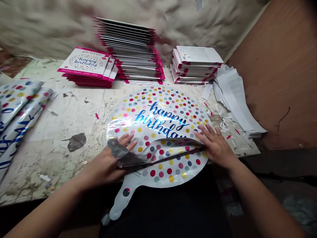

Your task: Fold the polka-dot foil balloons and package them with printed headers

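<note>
A flat, round foil balloon (168, 117), white with coloured dots and blue "happy birthday" lettering, lies at the table's front edge. Its lower part shows a raised fold, and a tail (120, 203) hangs toward me at the lower left. My left hand (115, 160) rests on the balloon's left side, fingers stretched out. A dark grey foil flap (126, 158) lies across that hand and hides part of it. On the right edge, my right hand (215, 145) lies with its fingers spread, touching the end of the fold.
Behind the balloon stand a tall stack of pink-edged card packets (136, 49), a lower "happy birthday" packet pile (86, 66) and a white packet stack (198, 64). White paper strips (235, 96) lie right. More foil balloons (19, 109) lie left. Paper scraps litter the table (74, 109).
</note>
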`<state>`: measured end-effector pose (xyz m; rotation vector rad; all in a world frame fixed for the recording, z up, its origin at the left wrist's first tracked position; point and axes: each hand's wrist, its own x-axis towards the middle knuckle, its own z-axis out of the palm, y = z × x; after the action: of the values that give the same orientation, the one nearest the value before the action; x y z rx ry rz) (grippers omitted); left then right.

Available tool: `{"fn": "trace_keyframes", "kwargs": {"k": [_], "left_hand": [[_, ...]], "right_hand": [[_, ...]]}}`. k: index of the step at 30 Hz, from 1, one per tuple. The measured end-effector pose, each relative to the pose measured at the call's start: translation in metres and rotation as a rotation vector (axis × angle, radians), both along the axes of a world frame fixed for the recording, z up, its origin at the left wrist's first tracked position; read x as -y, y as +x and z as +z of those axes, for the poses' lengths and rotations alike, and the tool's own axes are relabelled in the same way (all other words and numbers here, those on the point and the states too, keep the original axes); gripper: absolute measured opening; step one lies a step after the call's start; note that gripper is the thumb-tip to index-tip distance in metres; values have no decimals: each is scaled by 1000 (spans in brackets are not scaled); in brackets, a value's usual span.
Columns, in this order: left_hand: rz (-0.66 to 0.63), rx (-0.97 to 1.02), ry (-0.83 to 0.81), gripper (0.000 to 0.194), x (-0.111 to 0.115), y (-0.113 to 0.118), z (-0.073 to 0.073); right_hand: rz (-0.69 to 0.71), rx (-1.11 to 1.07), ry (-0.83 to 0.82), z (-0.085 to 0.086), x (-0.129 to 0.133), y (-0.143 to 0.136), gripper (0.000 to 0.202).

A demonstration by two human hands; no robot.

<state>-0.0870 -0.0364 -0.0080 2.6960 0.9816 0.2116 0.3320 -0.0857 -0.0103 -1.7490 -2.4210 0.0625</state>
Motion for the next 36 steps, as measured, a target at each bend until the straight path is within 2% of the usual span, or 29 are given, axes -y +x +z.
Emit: {"fn": "trace_keyframes", "kwargs": {"k": [2, 4, 6, 8, 10, 12, 14, 16, 19, 21, 24, 26, 28, 30, 31, 32, 36], "left_hand": [[-14, -44, -88, 61, -7, -1, 9], [-85, -64, -267, 46, -18, -3, 17], [-56, -3, -497, 35, -33, -3, 24], [174, 149, -702, 37, -50, -2, 28], [422, 308, -855, 44, -68, 0, 30], [514, 336, -914, 43, -82, 0, 30], [525, 249, -869, 40, -90, -1, 27], [631, 178, -708, 41, -94, -2, 22], [798, 124, -433, 39, -97, 1, 15], [828, 31, -323, 38, -99, 5, 15], [871, -72, -112, 42, -93, 14, 19], [774, -53, 108, 44, -79, 25, 20], [498, -17, 240, 42, -58, 38, 16], [236, -47, 210, 44, -38, 50, 8], [177, -85, 165, 46, -29, 56, 4], [169, -129, 119, 49, -23, 59, -1], [345, -246, 13, 62, -16, 61, -7]], "right_hand": [[100, -139, -148, 9, -9, 6, 53], [149, -330, -356, 17, -20, 14, 34], [105, -514, -568, 22, -36, 23, 22], [-69, -694, -663, 25, -58, 30, 27], [-291, -868, -616, 26, -80, 33, 38], [-432, -964, -626, 25, -98, 33, 43], [-456, -972, -781, 24, -108, 33, 43], [-442, -989, -870, 22, -111, 34, 39], [-507, -986, -696, 12, -114, 34, 33], [-574, -904, -561, 3, -117, 33, 32], [-619, -848, -463, -6, -123, 30, 30], [-626, -853, -453, -8, -126, 28, 30], [-632, -836, -438, -8, -128, 27, 30], [-631, -773, -405, -9, -129, 27, 31], [-627, -729, -388, -10, -130, 27, 32], [-626, -679, -372, -11, -132, 28, 34], [-718, -379, -289, -6, -141, 29, 44]]}}
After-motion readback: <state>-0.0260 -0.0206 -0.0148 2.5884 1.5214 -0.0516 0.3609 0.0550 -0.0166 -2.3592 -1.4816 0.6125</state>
